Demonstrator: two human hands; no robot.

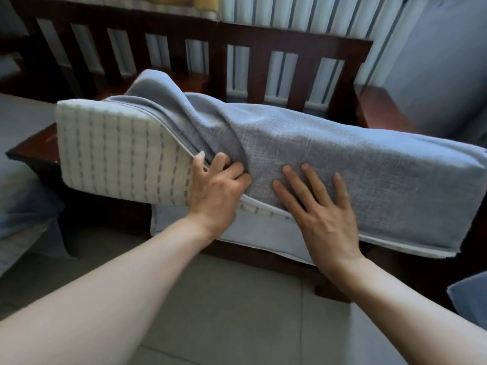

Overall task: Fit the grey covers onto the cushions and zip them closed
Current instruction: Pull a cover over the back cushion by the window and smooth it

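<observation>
Cushion: I see a long cream foam cushion with dashed grey stripes (116, 159) lying across the seat of a dark brown wooden slatted bench (263, 40), its left end bare and sticking out past the cover.
Cover: a grey woven fabric cover (355, 175) sheathes the right and middle part of the cushion; its open edge is bunched in folds near the middle, with a pale piped rim running along the opening.
Left hand: my left hand (218, 188) grips the bunched open edge of the cover, fingers curled into the fabric, thumb up against the rim where the cover meets the bare foam.
Right hand: my right hand (321, 204) lies flat on the covered face, fingers straight and spread wide, pressing on the cloth and holding nothing.
Beneath: a second pale blue-grey cushion (253, 233) lies under the one I am handling.
Floor: light grey tiles (224, 312) below the bench.
</observation>
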